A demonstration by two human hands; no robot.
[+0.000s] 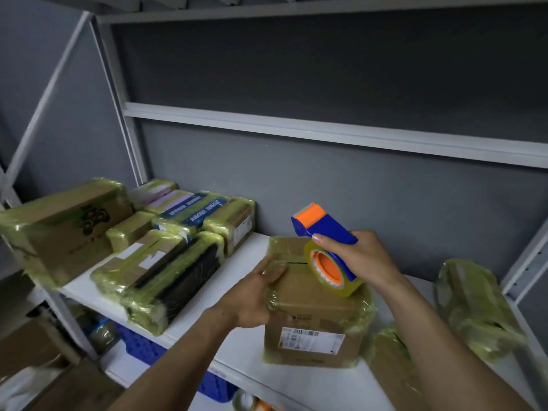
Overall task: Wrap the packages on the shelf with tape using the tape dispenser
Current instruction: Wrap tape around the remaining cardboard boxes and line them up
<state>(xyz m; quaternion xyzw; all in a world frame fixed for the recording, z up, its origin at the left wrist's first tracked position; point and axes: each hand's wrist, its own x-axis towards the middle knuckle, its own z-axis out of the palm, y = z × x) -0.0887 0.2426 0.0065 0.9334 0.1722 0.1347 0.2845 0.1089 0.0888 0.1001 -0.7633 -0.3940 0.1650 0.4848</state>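
Two bare forearms are reaching in from below. The left hand is gripping the top left edge of the box, fingers curled over it. The right hand is closed round the blue dispenser, holding it tilted over the box top. Its yellowish roll is touching the lid or hovering just above it; I cannot tell which.

The box, partly taped, is standing near the front edge of the white shelf. I'd say a hard pull on the tape could drag it off that edge if the left hand's hold slips, or the film could bunch.

Wrapped packages are lying stacked to the left. A grey wall is backing the metal rack, and a blue crate is sitting on the level below.
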